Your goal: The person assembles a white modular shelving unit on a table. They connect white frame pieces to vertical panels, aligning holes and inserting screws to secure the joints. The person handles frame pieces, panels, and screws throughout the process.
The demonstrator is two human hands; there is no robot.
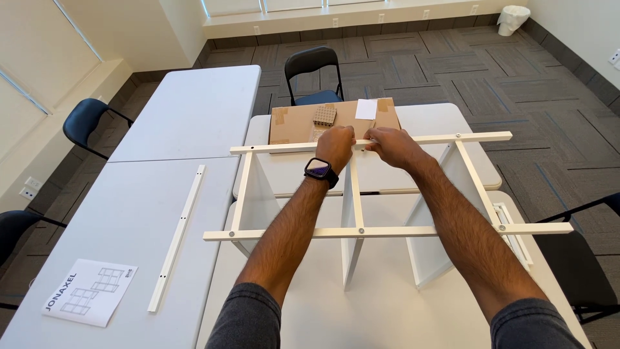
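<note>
- Head view: we look down over both forearms onto a white frame [361, 229] standing on a white table [387, 304]; it is built of two long rails running left to right, joined by cross rails, with three white panels hanging upright beneath them.
- Our left hand [336, 147] rests on the far rail [439, 138] just left of where the middle cross rail meets it; the fingers curl down over the rail, pressed together, and we cannot tell whether they pinch anything small.
- A dark smartwatch [320, 170] sits on the left wrist.
- Our right hand [392, 146] lies on the same far rail, just beside the left hand, almost touching it; its fingers are bent and close together over the rail, and what lies under the fingertips is hidden.
- The near rail [529, 227] crosses under both forearms, with small dark screw heads showing at its joints.
- Behind the hands, a flat brown cardboard box [294, 123] lies on the far table, with a small brown perforated block [325, 115] and a white slip of paper [366, 108] on top.
- A black chair [313, 68] stands behind the box.
- On the grey table [123, 207] to the left, a loose white rail [177, 236] lies lengthwise, well apart from the frame.
- Near that table's front corner lies an instruction sheet [90, 292] with line drawings.
- More white parts [513, 236] lie at the right edge of the frame, partly hidden.
- A white bin [513, 19] stands in the far right corner on the patterned carpet.
</note>
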